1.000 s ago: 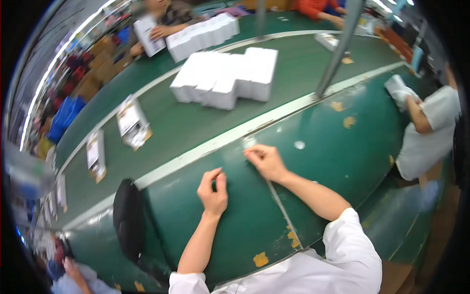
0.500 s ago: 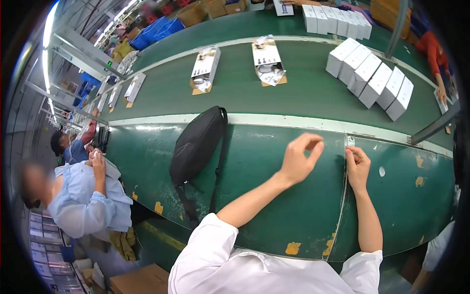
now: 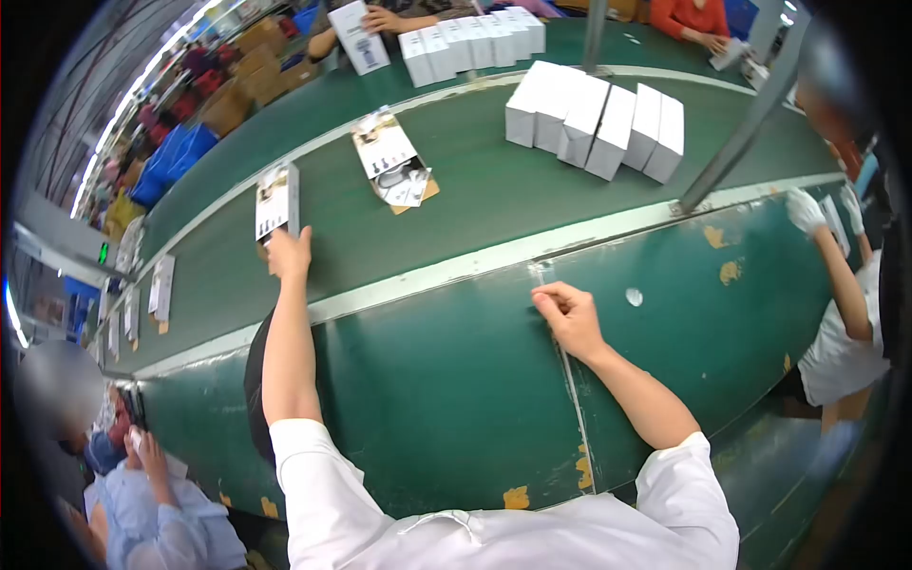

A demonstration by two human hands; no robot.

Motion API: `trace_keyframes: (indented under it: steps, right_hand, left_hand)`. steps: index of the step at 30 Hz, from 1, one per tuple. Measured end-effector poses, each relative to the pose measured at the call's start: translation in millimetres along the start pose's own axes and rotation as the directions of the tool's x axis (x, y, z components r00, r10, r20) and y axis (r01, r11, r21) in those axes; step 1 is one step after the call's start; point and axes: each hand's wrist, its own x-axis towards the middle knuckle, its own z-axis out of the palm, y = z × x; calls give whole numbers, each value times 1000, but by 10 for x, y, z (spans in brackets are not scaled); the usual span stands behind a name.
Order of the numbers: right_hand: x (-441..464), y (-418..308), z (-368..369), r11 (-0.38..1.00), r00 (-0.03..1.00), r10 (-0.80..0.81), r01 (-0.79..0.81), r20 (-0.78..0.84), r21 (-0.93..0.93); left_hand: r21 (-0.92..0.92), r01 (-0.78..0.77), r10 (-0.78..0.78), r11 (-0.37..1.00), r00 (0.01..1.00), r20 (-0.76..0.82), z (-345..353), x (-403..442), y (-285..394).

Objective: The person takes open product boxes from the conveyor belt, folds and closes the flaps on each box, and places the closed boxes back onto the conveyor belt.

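Observation:
My left hand (image 3: 289,253) reaches out over the belt and grips the near end of a white printed box (image 3: 276,198). Its fingertips and that end of the box partly hide each other. Beside it on the belt lies a second printed box (image 3: 385,144), its near flap open and pale contents showing. My right hand (image 3: 573,321) is above the green table (image 3: 446,399), close to the seam, with fingers curled and thumb against them. Nothing shows in it. Under my left forearm, a black bag (image 3: 256,380) is mostly covered.
Several closed white boxes (image 3: 608,119) stand in a row on the belt (image 3: 456,195). A metal post (image 3: 741,133) rises at the right. Co-workers sit on both sides and across; one wears white gloves (image 3: 806,211). More boxes (image 3: 160,288) lie further left on the belt.
My left hand has moved from above the table forward and left onto a box on the belt. My right hand stays near the seam, fingers still curled. The view has turned.

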Motion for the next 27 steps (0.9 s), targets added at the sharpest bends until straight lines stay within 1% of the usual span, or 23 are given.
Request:
trace_keyframes:
  steps: [1, 2, 3, 5, 6, 9, 10, 11, 13, 14, 16, 17, 18, 19, 20, 22, 23, 24, 25, 26, 27]
  right_hand:
    - [-21, -27, 58, 999, 999, 43, -44, 18, 11]
    - [-29, -34, 124, 999, 999, 38, -38, 21, 7]
    - [-32, -36, 183, 1000, 999, 31, -31, 24, 4]
    - [-45, -43, 286, 1000, 999, 17, -17, 28, -7]
    - [-57, -45, 361, 1000, 1000, 11, -11, 26, -13]
    - [-72, -107, 561, 1000, 1000, -9, 10, 23, -17]
    - [-80, -143, 621, 1000, 1000, -9, 10, 28, -26]
    - [-94, -176, 681, 999, 999, -4, 6, 34, -36]
    - [-111, -205, 781, 998, 999, -5, 7, 33, -62]
    - [-114, -210, 836, 997, 999, -5, 8, 34, -74]
    - [-125, -224, 945, 998, 999, 4, -1, 43, -69]
    - [-149, -244, 998, 998, 1000, -10, 10, 13, -64]
    - [-175, -265, 1066, 998, 1000, -24, 24, -5, -55]
    - [-191, -323, 1146, 998, 999, -37, 36, -12, -43]
    - [-208, -337, 1209, 998, 999, -48, 47, -14, -52]
    - [-226, -353, 1349, 999, 999, -33, 32, -13, -40]
    - [-240, -360, 1412, 998, 999, -44, 43, -17, -40]
    - [-280, -404, 1472, 1000, 1000, -10, 10, -16, -19]
    - [-315, -492, 1518, 1000, 1000, 20, -20, -20, -2]
    - [-350, -592, 1538, 995, 995, 98, -98, -4, 36]
    - [-380, -696, 1575, 996, 997, 71, -71, 0, 60]
  left_hand:
    - [-33, 23, -23, 999, 999, -22, 77, 55, -80]
    - [-97, 43, -52, 994, 994, -95, 202, 132, -163]
    - [-116, 38, -54, 993, 988, -145, 271, 167, -220]
    - [-225, 16, -40, 974, 994, -102, 260, 205, -300]
    - [-235, -67, 46, 970, 995, -92, 335, 275, -424]
    - [-137, -150, 143, 979, 988, -59, 359, 365, -464]
    - [-136, -205, 192, 969, 976, -107, 362, 363, -456]
    - [-122, -206, 192, 971, 975, -115, 364, 379, -445]
    - [-91, -199, 186, 976, 974, -129, 0, 189, -228]
    - [-34, -219, 214, 975, 971, -108, -176, 126, -139]
    - [-150, -371, 340, 917, 920, -194, -192, 303, -255]
    - [-190, -437, 389, 879, 888, -243, -228, 404, -373]
    - [-76, -444, 424, 893, 885, -190, -442, 384, -351]
    - [-91, -508, 485, 857, 853, -195, -608, 408, -391]
    - [-67, -582, 553, 810, 798, -242, -803, 378, -412]
    - [-125, -613, 597, 780, 789, -143, -1370, 218, -331]
    - [-133, -687, 666, 714, 726, -172, -1564, 140, -356]
    - [-147, -737, 723, 660, 676, -143, -1877, -66, -323]
    - [-165, -806, 788, 569, 591, -171, -2157, -286, -307]
    - [-186, -871, 864, 455, 483, -145, -2499, -558, -259]
    - [-144, -911, 915, 386, 398, -62, -2774, -826, -257]
